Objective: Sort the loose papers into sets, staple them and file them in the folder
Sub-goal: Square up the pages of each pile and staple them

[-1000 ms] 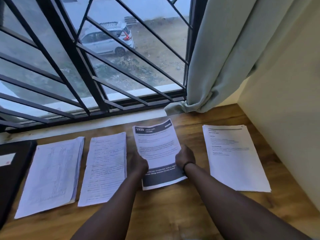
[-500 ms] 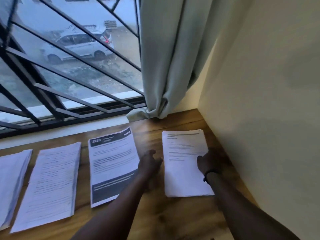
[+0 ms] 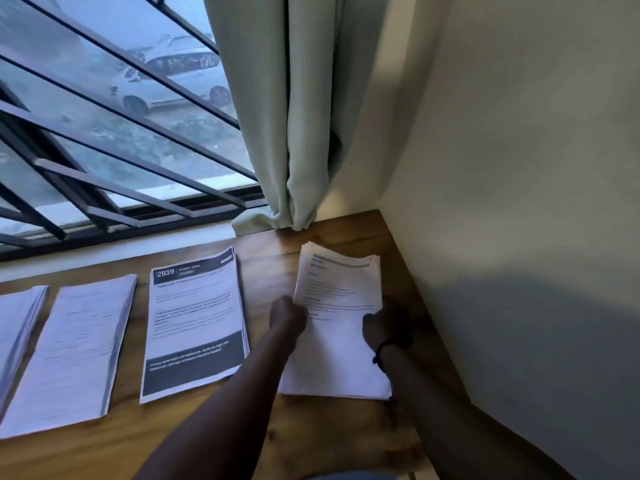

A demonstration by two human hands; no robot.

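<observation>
Several paper stacks lie in a row on the wooden desk [image 3: 263, 441]. The rightmost white stack [image 3: 337, 362] sits near the wall; its far half is lifted and bent up toward me. My left hand [image 3: 288, 311] grips that stack's left edge and my right hand [image 3: 382, 329], with a dark wristband, grips its right edge. To the left lies the stack with the dark "2939" header [image 3: 195, 323], then a plain text stack [image 3: 72, 351], then another stack [image 3: 17, 323] cut off by the frame's left edge. No folder or stapler is in view.
A cream wall [image 3: 519, 237] closes off the desk on the right. A pale curtain [image 3: 294, 116] hangs down to the desk's back edge. A barred window [image 3: 104, 150] runs along the back, with a parked car outside.
My view has swung right. My hands left the "2939" stack, went to the rightmost stack, took hold of both its edges and raised its far end off the desk.
</observation>
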